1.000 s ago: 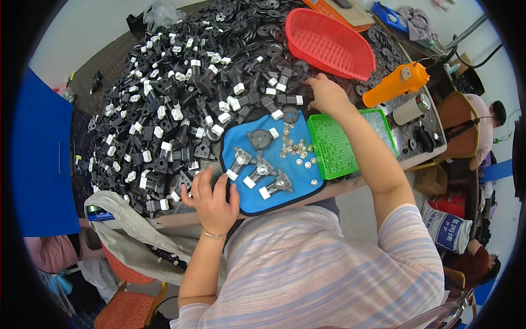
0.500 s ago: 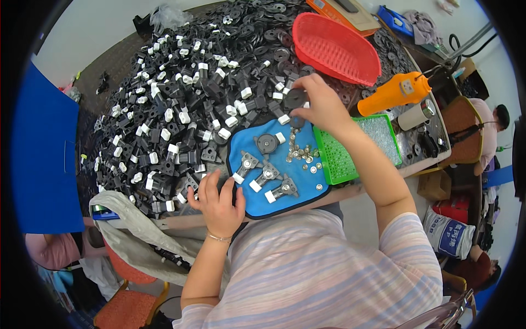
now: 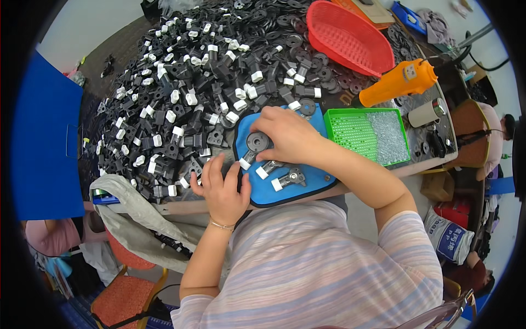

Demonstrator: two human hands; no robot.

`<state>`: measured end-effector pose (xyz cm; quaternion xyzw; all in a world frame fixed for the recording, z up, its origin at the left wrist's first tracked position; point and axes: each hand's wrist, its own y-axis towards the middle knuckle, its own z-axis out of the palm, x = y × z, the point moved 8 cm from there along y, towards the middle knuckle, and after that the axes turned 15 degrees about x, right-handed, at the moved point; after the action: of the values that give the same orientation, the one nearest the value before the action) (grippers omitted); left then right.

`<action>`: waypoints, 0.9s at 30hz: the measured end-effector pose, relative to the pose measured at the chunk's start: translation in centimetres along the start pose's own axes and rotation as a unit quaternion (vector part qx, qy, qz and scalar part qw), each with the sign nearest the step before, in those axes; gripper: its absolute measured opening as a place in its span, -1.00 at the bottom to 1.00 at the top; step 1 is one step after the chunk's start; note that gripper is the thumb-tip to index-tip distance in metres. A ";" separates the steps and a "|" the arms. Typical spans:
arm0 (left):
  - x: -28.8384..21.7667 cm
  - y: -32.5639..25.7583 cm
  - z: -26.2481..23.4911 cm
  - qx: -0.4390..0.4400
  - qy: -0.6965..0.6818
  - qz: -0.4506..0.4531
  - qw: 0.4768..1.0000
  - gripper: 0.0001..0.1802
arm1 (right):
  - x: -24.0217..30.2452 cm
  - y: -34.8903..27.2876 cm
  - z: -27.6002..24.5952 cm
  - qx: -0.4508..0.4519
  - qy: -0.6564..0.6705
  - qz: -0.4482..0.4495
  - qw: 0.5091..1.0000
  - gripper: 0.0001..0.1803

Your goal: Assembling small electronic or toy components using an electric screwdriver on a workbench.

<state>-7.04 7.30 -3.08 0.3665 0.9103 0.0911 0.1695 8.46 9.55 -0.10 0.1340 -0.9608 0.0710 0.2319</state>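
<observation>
Head cam: my R hand (image 3: pixel 284 133) grips grey disc (image 3: pixel 257 141), 10 o'clock on blue mat (image 3: pixel 264 196); L hand (image 3: pixel 223 192) spread, empty; prob. seating step, next needs careful alignment.

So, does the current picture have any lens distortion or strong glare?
Head view: the table edge curves, and the picture's corners are black; head view: small glints on the clear pieces in the green tray, no harsh glare on the blue mat.
</observation>
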 end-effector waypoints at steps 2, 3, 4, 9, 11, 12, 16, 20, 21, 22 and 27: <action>0.0 0.0 0.0 0.000 -0.002 -0.001 1.000 -0.73 | 0.4 0.4 0.3 0.030 0.034 -0.022 0.999 -0.51; 0.0 0.0 -0.1 -0.002 -0.003 -0.001 1.000 -0.73 | 0.3 0.6 0.3 0.031 0.034 -0.022 0.999 -0.51; 0.0 0.0 -0.1 -0.004 -0.003 -0.002 1.000 -0.74 | 0.7 0.8 0.5 0.045 0.022 -0.050 0.997 -0.53; -0.1 0.1 -0.2 -0.004 -0.006 0.003 1.000 -0.74 | 1.2 1.7 0.8 0.109 -0.055 -0.084 0.989 -0.48; 0.0 0.1 -0.1 -0.004 -0.006 0.003 1.000 -0.74 | 1.6 2.3 1.4 0.174 -0.057 -0.115 0.976 -0.42; 0.1 0.1 -0.1 -0.006 -0.008 0.003 1.000 -0.74 | 1.8 2.3 1.2 0.172 -0.056 -0.115 0.977 -0.42; 0.1 0.0 -0.3 -0.011 -0.011 0.000 1.000 -0.74 | 2.2 1.8 -0.3 0.148 -0.066 -0.088 0.983 -0.39; 0.0 0.0 -0.3 -0.008 -0.011 0.001 1.000 -0.74 | 1.8 1.2 -0.6 0.077 -0.115 0.008 0.990 -0.45; 0.0 -0.1 -0.3 -0.008 -0.011 0.000 1.000 -0.74 | 1.8 1.2 -0.4 0.066 -0.156 0.017 0.985 -0.45; 0.1 -0.1 -0.1 -0.005 -0.011 -0.003 1.000 -0.75 | 1.9 1.3 -0.3 0.067 -0.156 0.017 0.985 -0.45; -0.1 0.3 -0.2 0.007 0.000 -0.001 1.000 -0.77 | 2.0 1.3 -0.2 0.048 -0.125 -0.027 0.991 -0.53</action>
<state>-6.81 7.41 -2.79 0.3664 0.9114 0.0849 0.1669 6.43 10.36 0.91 0.1784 -0.9738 0.0934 0.1052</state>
